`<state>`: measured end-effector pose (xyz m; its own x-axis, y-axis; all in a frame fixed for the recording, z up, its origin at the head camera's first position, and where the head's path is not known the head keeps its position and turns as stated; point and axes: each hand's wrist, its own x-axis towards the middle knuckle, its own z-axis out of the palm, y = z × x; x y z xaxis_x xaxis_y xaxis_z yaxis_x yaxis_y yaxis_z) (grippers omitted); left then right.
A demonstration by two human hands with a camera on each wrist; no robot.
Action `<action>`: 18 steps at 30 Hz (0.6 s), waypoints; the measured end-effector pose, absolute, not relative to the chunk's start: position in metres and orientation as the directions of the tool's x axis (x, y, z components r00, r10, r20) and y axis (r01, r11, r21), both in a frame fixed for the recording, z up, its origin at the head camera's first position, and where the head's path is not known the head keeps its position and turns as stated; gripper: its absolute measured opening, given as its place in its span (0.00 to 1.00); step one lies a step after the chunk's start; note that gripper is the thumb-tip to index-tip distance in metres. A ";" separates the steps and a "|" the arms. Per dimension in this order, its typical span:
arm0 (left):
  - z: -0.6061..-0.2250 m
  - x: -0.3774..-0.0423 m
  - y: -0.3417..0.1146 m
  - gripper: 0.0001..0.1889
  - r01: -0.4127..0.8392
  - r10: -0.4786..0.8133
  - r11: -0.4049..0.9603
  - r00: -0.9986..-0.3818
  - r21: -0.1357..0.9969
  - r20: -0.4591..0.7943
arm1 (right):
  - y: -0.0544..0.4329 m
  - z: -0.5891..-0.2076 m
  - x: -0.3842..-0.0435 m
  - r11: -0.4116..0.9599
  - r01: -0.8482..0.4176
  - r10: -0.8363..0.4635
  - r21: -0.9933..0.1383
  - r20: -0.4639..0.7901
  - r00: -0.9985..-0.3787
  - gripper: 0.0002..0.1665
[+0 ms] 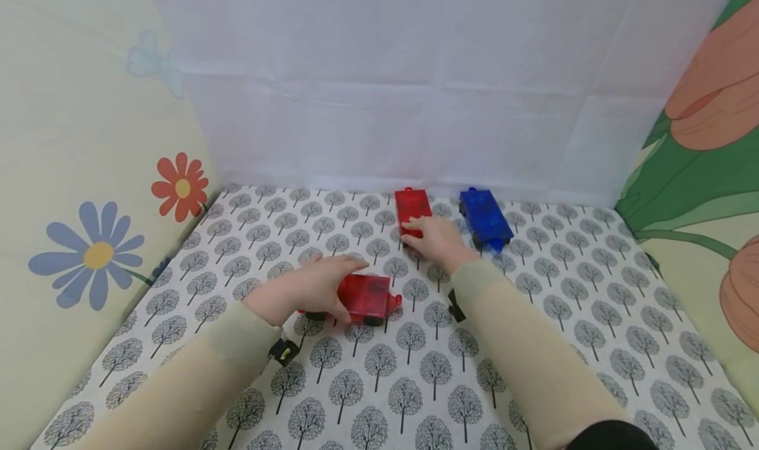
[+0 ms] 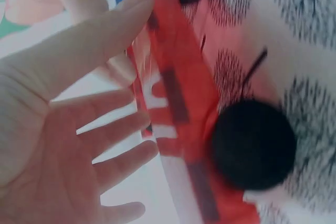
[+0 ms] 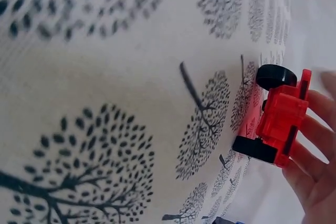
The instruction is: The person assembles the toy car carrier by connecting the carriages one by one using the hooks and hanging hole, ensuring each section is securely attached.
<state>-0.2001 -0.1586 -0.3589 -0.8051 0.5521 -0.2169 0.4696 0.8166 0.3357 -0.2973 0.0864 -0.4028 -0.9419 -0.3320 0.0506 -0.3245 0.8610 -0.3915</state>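
Observation:
Near the middle of the cloth is a translucent red toy car (image 1: 363,297) with black wheels and a hitch at its right end. My left hand (image 1: 320,285) spans its left part, thumb on the near side and spread fingers beyond. In the left wrist view, the fingers (image 2: 121,166) look straight beside its red plate; whether they touch is unclear. Further back, my right hand (image 1: 439,239) reaches over the near end of a second red toy car (image 1: 412,203). The right wrist view shows its fingers (image 3: 315,129) extended along that car's top plate.
A blue toy car (image 1: 485,216) stands to the right of the second red one. The tree-print cloth (image 1: 379,397) covers the table. A white sheet (image 1: 379,107) hangs along the back, and flowered panels (image 1: 89,173) stand at both sides.

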 end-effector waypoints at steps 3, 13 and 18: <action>-0.361 -0.198 -0.152 0.50 0.479 0.560 0.809 -0.804 0.340 -0.199 | 0.087 -0.401 -0.297 0.853 -0.340 -0.343 -0.397 0.065 -0.937 0.25; -0.369 -0.197 -0.157 0.44 0.425 0.545 0.799 -0.811 0.425 -0.212 | 0.087 -0.390 -0.301 0.834 -0.395 -0.412 -0.386 0.040 -0.910 0.25; -0.367 -0.199 -0.157 0.44 0.428 0.548 0.796 -0.809 0.428 -0.211 | 0.087 -0.384 -0.301 0.827 -0.470 -0.485 -0.309 0.030 -0.874 0.29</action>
